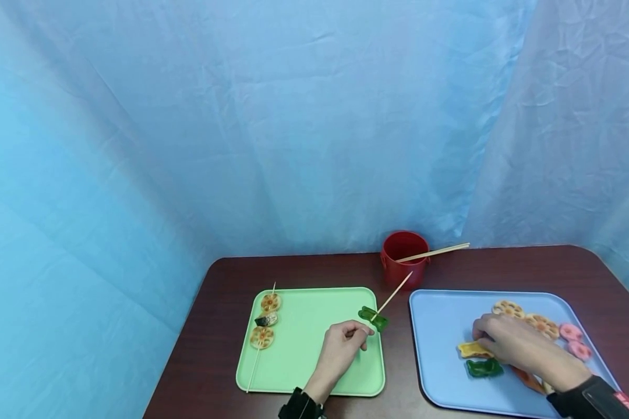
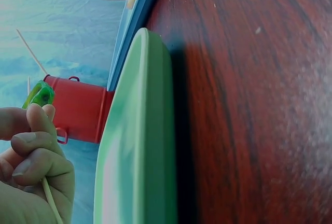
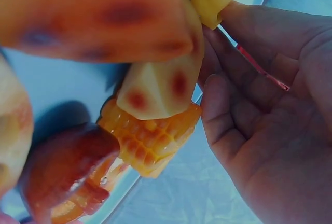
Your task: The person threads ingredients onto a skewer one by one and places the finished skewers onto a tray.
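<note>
Pinching skewer [image 1: 398, 288] in left hand [image 1: 340, 347], yellow piece [image 1: 472, 350] in right hand [image 1: 519, 343]; could shed green piece [image 1: 367, 313] just beyond left by tilting.

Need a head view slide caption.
Left hand holds thin wooden skewer with glossy green pepper-like piece; right hand over rectangular blue tray.

I take this for a draped recording booth, its building unclear: light-blue fabric [image 1: 314, 128] hangs from 8 through 12 to 3 o'clock, enclosing 1 dark wood-grain table [image 1: 204, 349] with a green tray [image 1: 304, 361] at 6 and blue tray [image 1: 435, 326] at 4.
</note>
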The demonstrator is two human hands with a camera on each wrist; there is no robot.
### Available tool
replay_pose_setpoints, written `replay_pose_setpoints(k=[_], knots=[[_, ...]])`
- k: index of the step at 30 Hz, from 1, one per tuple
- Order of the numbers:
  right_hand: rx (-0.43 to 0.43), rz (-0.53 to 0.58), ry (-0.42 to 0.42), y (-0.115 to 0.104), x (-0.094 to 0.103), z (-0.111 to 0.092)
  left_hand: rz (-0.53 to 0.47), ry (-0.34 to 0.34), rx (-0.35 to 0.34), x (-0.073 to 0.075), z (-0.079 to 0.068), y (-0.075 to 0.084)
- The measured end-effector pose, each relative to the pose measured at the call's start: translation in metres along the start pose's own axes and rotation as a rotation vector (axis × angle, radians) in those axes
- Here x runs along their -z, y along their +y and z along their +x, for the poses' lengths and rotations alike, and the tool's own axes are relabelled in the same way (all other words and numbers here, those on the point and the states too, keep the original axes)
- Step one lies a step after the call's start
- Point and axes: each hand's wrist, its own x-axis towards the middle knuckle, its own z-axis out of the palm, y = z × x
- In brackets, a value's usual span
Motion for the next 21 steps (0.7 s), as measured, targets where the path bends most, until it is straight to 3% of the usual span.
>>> replay_pose_setpoints(k=[6, 12, 14, 19, 21], knots=[[-0.032, 0.108, 0.01, 0.0, 0.005, 0.0, 0.011, 0.002, 0.009, 0.001, -0.001, -0.001], [0.022, 0.136, 0.174, -0.002, 0.01, 0.0, 0.005, 0.002, 0.03, 0.0, -0.002, 0.0], [0.026, 0.171, 0.218, -0.004, 0.011, 0.0, 0.008, 0.006, 0.036, 0.001, -0.006, 0.007], [-0.027, 0.272, 0.253, -0.01, 0.015, 0.002, 0.012, 0.007, 0.037, 0.003, -0.007, 0.011], [-0.048, 0.294, 0.272, -0.013, 0.017, 0.003, 0.008, 0.002, 0.028, 0.002, -0.004, 0.003]])
